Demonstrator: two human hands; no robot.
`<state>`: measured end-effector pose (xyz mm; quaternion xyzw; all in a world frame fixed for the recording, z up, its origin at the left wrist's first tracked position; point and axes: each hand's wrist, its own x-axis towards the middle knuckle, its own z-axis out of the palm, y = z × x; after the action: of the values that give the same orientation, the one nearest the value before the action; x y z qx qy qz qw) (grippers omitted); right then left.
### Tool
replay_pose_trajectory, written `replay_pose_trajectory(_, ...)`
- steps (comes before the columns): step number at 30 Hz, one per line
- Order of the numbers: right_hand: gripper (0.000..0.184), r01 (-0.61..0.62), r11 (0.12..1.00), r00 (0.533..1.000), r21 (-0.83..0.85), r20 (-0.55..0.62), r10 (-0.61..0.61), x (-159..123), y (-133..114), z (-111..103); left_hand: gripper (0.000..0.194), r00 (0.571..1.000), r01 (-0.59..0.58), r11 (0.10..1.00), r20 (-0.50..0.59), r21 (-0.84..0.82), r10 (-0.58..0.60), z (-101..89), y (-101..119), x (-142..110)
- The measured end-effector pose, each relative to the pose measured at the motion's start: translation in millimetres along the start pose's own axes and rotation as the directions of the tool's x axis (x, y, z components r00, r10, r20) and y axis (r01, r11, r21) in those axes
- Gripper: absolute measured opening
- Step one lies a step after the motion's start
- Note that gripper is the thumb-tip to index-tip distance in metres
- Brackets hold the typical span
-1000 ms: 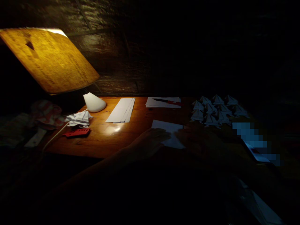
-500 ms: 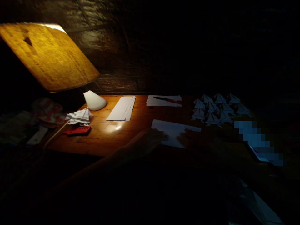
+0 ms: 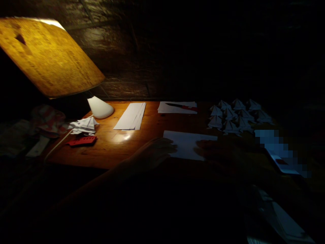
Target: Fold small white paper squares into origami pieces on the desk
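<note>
A plain sheet of white paper [image 3: 186,144] lies on the wooden table in front of me, dim in the shadow. Over its left edge rests my left hand [image 3: 158,149], fingers stretched out flat and pointing toward the middle. My right hand [image 3: 212,149] is on the right part of the same sheet, very dark, its fingers seeming flat and extended. The bare paper shows between the two hands. Both thumbs are hard to make out.
A lit lamp [image 3: 100,106] stands back left, by crumpled-looking folded paper [image 3: 85,126] and a red comb-like object [image 3: 83,141]. Behind are paper strips [image 3: 129,117] and a knife [image 3: 181,106] on more paper [image 3: 165,110]. Several folded paper figures [image 3: 231,117] and a blurred-out glowing device [image 3: 281,164] are right.
My hands have drawn slightly apart on the sheet, so more of its middle shows. The view has shifted a little; the other things stay in place.
</note>
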<state>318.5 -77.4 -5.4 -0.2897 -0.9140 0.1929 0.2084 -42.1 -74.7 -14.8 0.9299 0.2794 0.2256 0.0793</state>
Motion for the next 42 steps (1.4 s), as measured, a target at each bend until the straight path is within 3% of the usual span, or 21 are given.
replay_pose_trajectory(14,0.044,0.032,0.999,0.999,-0.02,0.007,-0.031,1,-1,-3,0.027,0.998,-0.06,0.998,0.012,-0.034,0.061,4.8,4,-4)
replay_pose_trajectory(19,0.037,0.013,1.0,1.0,-0.026,0.003,-0.013,2,-4,-3,0.026,0.994,0.034,0.997,0.106,-0.074,-0.026,-0.5,13,-2)
replay_pose_trajectory(24,0.029,-0.034,0.999,0.999,-0.011,0.016,0.034,1,-2,-1,0.022,0.965,0.242,0.945,0.158,-0.222,-0.21,-5.4,22,0)
replay_pose_trajectory(30,0.025,-0.01,0.999,1.0,0.036,-0.007,0.01,1,2,0,0.017,0.952,0.281,0.908,0.209,-0.311,-0.223,-7.4,24,3)
replay_pose_trajectory(33,0.031,0.01,0.998,1.0,0.058,0.0,-0.01,5,-3,-4,0.027,0.987,0.107,0.961,0.147,-0.253,-0.071,-11.6,29,9)
replay_pose_trajectory(35,0.035,-0.01,0.995,1.0,0.095,0.014,0.009,7,-7,-5,0.037,0.998,-0.005,0.993,0.06,-0.116,0.012,-12.0,36,19)
replay_pose_trajectory(39,0.036,-0.048,0.987,0.999,0.152,0.028,0.045,7,-6,-2,0.082,0.987,0.153,0.979,0.032,0.132,-0.159,2.5,52,44)
replay_pose_trajectory(42,0.037,0.008,0.995,1.0,0.095,0.014,-0.01,3,1,0,0.1,0.948,0.246,0.939,0.144,0.24,-0.285,19.9,57,55)
